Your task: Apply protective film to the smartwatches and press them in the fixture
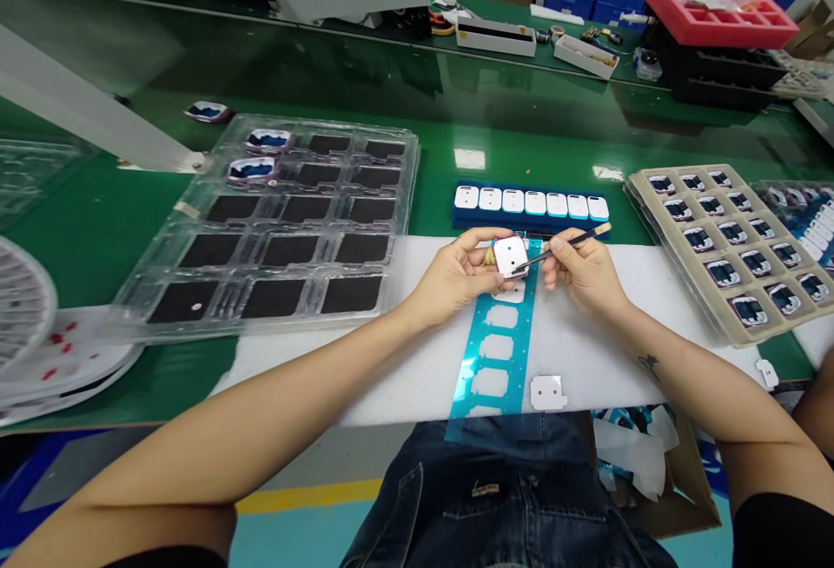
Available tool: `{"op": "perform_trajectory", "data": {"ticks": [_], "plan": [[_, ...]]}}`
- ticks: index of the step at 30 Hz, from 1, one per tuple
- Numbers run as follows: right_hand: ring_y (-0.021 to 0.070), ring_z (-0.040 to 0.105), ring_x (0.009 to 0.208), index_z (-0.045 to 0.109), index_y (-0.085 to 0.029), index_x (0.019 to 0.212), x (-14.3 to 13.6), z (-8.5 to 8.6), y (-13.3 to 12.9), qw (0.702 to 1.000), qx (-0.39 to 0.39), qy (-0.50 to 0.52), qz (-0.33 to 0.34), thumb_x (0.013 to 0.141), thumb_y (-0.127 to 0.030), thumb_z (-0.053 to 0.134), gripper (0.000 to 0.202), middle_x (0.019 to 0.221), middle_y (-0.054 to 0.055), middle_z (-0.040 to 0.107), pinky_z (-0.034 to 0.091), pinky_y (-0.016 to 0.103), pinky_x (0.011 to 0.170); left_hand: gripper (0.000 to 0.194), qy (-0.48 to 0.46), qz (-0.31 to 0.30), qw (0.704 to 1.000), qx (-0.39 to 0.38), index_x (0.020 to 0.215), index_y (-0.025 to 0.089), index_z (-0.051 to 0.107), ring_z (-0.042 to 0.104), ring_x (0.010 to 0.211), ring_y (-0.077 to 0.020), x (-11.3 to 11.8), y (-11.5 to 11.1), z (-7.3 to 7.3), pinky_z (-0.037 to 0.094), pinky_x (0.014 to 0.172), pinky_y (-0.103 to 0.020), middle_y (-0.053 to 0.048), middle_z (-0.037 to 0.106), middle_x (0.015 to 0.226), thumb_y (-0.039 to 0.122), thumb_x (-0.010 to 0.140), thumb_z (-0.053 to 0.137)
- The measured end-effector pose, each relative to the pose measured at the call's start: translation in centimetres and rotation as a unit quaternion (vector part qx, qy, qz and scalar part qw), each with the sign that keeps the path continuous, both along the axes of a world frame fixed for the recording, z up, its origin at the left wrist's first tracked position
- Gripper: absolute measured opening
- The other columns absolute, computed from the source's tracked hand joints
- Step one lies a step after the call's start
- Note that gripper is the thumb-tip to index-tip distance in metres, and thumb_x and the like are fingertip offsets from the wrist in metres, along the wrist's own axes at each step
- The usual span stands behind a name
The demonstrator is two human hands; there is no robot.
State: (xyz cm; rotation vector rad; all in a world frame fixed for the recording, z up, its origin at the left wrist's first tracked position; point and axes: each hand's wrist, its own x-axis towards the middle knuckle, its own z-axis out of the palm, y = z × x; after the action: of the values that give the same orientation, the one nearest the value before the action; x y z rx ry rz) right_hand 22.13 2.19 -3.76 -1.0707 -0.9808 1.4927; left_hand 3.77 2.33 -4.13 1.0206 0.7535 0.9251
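Now tweezers slant from right hand toward part.

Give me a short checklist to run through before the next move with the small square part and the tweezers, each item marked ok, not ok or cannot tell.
1. Left hand has the small square part in a firm grip, face up: ok.
2. Right hand holds the tweezers with the tip at the part's lower right edge: ok.
3. Film actually caught in the tweezer tip: cannot tell, too small.
4. Blue backing strip lies flat on the white pad under the hands: ok.
5. Loose white film piece lies off the strip, beside it: ok.
6. Row of white parts in the blue holder sits apart from both hands: ok.
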Motion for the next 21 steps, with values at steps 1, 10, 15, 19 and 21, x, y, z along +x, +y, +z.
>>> {"op": "perform_trajectory", "data": {"ticks": [1,10,15,19,21], "plan": [[0.0065,0.052,0.037,0.056,-0.016,0.070,-0.1,-0.2,0.1,0.999,-0.030,0.018,0.004,0.053,-0.053,0.083,0.048,0.050,-0.005,0.060,0.046,0.016,0.035,0.054,-0.001,0.001,1.000,-0.002,0.110,0.017,0.052,0.068,0.074,-0.0143,0.0,0.1,0.0,0.057,0.068,-0.025,-0.001,0.071,0.084,0.012,0.062,0.075],[0.0084,0.055,0.056,0.043,-0.019,0.068,1.1,0.4,0.6,0.990,0.108,-0.034,-0.084,0.085,-0.048,0.056,0.035,0.069,-0.002,0.055,0.047,0.021,0.052,0.036,0.028,0.011,0.998,-0.058,0.104,0.016,0.057,0.065,0.055,-0.0110,0.4,0.2,-0.4,0.054,0.057,-0.023,0.000,0.069,0.071,0.018,0.070,0.067],[0.0123,0.052,0.067,0.055,-0.020,0.078,-0.1,0.3,-1.6,0.837,0.365,-0.400,0.073,0.083,-0.034,0.058,0.016,0.082,0.003,0.057,0.037,0.023,0.054,0.026,0.049,0.002,0.999,-0.024,0.096,0.015,0.063,0.058,0.049,-0.0075,0.6,-0.3,0.0,0.047,0.048,-0.017,0.004,0.062,0.061,0.019,0.071,0.065],[0.0115,0.048,0.062,0.056,-0.019,0.073,1.2,1.3,-0.9,0.774,0.463,-0.427,-0.061,0.085,-0.018,0.050,0.013,0.070,0.001,0.054,0.035,0.023,0.056,0.027,0.119,-0.031,0.992,-0.031,0.099,0.014,0.065,0.059,0.048,-0.0087,0.6,-0.3,0.3,0.048,0.049,-0.019,0.003,0.063,0.063,0.017,0.072,0.062],[0.0113,0.045,0.060,0.054,-0.018,0.068,3.1,2.2,0.1,0.768,0.436,-0.464,-0.057,0.080,-0.014,0.052,0.013,0.066,0.000,0.051,0.033,0.024,0.057,0.027,0.155,-0.022,0.988,-0.018,0.099,0.015,0.065,0.059,0.049,-0.0078,0.4,-0.1,0.4,0.050,0.051,-0.020,0.003,0.064,0.067,0.015,0.073,0.060]]}}
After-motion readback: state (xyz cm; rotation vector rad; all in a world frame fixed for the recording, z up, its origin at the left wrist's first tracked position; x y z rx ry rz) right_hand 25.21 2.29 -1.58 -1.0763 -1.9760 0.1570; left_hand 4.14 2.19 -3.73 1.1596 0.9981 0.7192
